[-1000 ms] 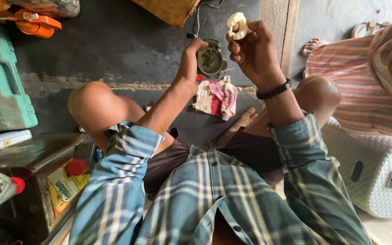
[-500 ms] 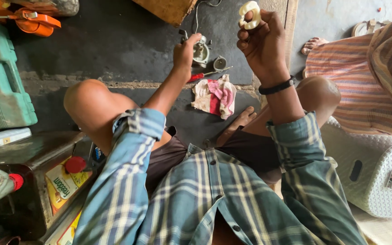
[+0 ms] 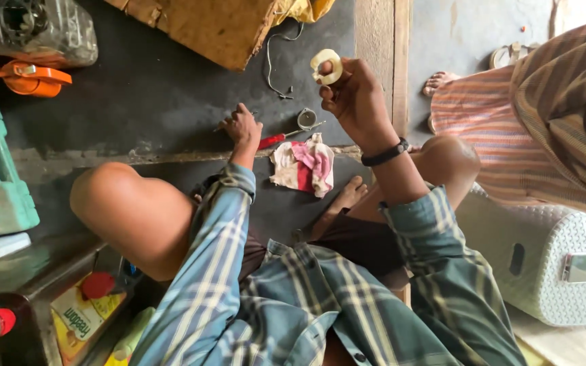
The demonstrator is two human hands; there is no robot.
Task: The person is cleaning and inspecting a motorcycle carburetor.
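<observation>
Our right hand raised, fingers pinched shut on small cream ring-shaped part, held above floor. We judge it light, stiff, smooth plastic; rim grip suits, may slip. Our left hand reaches down to dark floor, fingers curled, touching thin tool; whether gripped, cannot tell. Just beside: red-handled screwdriver, small metal cup, pink-white rag near step edge.

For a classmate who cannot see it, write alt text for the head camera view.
Seen from above, a seated person in a plaid shirt raises a pale ring-shaped roll of tape in the right hand while the left hand reaches down to the dark floor. Beside the left hand lie a red-handled screwdriver, a small round metal cap and a red-and-white cloth rag.
</observation>
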